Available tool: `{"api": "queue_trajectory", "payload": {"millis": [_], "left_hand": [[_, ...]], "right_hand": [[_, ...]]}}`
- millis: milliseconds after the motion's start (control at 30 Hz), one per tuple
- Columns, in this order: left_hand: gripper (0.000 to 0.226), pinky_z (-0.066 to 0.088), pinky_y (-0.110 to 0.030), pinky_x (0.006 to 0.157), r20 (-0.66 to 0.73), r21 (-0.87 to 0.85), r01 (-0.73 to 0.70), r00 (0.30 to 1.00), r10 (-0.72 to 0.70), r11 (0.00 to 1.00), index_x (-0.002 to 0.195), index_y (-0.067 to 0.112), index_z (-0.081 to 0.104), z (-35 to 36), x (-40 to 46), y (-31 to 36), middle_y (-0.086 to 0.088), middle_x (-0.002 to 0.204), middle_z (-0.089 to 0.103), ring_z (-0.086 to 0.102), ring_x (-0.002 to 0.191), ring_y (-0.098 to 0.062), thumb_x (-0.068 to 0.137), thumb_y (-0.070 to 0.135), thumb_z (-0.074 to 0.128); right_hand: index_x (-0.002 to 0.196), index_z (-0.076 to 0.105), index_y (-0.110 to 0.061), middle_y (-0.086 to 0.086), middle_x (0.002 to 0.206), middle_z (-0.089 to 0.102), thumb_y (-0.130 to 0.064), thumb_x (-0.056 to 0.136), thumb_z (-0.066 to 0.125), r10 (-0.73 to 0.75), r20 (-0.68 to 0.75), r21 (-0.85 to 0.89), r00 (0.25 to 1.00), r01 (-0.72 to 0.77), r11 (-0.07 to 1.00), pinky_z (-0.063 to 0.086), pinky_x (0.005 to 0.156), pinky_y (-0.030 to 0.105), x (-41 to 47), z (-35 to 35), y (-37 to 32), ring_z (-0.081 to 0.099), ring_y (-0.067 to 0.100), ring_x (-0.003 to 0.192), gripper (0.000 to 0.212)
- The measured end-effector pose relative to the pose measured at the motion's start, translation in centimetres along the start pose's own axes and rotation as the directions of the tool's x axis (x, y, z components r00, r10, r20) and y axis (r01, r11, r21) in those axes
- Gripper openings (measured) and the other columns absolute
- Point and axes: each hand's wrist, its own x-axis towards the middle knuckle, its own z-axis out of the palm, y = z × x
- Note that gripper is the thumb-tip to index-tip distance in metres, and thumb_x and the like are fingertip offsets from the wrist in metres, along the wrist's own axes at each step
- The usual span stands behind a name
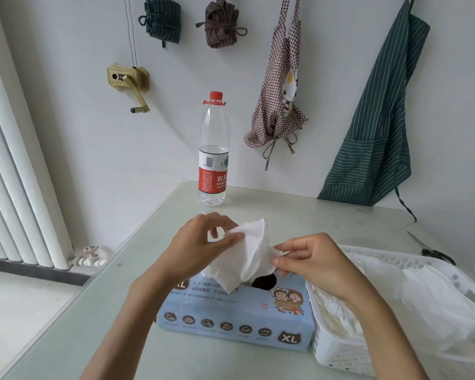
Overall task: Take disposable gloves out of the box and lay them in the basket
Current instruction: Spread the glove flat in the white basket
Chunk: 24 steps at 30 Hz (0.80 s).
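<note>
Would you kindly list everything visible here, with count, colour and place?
Glove: one, white, above the box opening, held by both hands.
Box: one, light blue, table centre, left of the basket.
Basket: one, white, right of the box, gloves inside.
Bottle: one, clear, red cap, far table edge.
Aprons: four, green, brown, checked, on the wall.
Scissors: one, black-handled, behind the basket.
Table: one, pale green.
Left hand: pinches the glove.
Right hand: pinches the glove.
</note>
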Motion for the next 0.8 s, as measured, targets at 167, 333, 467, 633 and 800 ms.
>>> {"api": "queue_trajectory", "payload": {"millis": [167,333,467,633,800], "left_hand": [[0.011,0.046,-0.031,0.084,-0.276,-0.061,0.038,0.960,-0.054,0.997,0.091,0.032,0.063,-0.8,0.3,-0.3,0.015,0.102,0.060,0.055,0.095,-0.008,0.086,0.041,0.060],[0.037,0.045,-0.029,0.095,0.046,0.034,0.155,0.987,-0.156,0.987,0.103,0.026,0.068,-1.0,0.1,-1.8,0.017,0.112,0.062,0.056,0.106,-0.002,0.077,0.052,0.065],[0.027,0.038,-0.024,0.089,0.073,0.388,0.111,0.986,-0.151,0.915,0.104,0.033,0.065,0.8,0.0,-1.9,0.019,0.122,0.056,0.044,0.115,-0.008,0.079,0.042,0.071],[0.065,0.037,-0.024,0.096,0.126,0.354,0.090,0.982,-0.142,0.931,0.134,0.034,0.042,1.5,-0.2,-1.4,0.014,0.135,0.046,0.039,0.123,-0.009,0.077,0.033,0.074],[0.048,0.033,-0.026,0.110,0.204,-0.102,0.064,0.978,-0.042,0.993,0.131,0.041,0.045,-1.1,-0.1,0.8,0.022,0.136,0.044,0.038,0.127,0.007,0.089,0.027,0.064]], "right_hand": [[0.085,0.075,-0.030,-0.011,0.073,0.071,-0.028,0.079,0.076,-0.031,-0.178,-0.257,0.984,-0.016,0.966,0.054,0.078,0.027,0.4,0.4,1.0,0.067,0.003,0.073,0.007],[0.086,0.068,-0.026,-0.011,0.082,0.070,-0.021,0.087,0.067,-0.116,-0.209,0.047,0.971,0.128,0.991,0.046,0.072,0.008,0.6,0.4,-0.1,0.063,-0.005,0.078,0.005],[0.089,0.064,-0.020,-0.004,0.079,0.071,-0.012,0.091,0.060,-0.052,-0.381,0.332,0.923,0.189,0.924,0.052,0.077,0.019,0.6,-0.3,-0.7,0.065,0.000,0.070,0.009],[0.086,0.063,-0.021,-0.003,0.085,0.066,-0.012,0.091,0.059,-0.058,-0.465,0.269,0.884,0.204,0.941,0.051,0.076,0.022,0.1,-1.7,-1.0,0.063,0.008,0.079,0.010],[0.084,0.063,-0.015,0.004,0.081,0.066,-0.011,0.089,0.058,-0.071,-0.297,0.243,0.952,0.147,0.959,0.051,0.076,0.025,-1.0,-3.2,-2.3,0.061,0.012,0.078,0.008]]}}
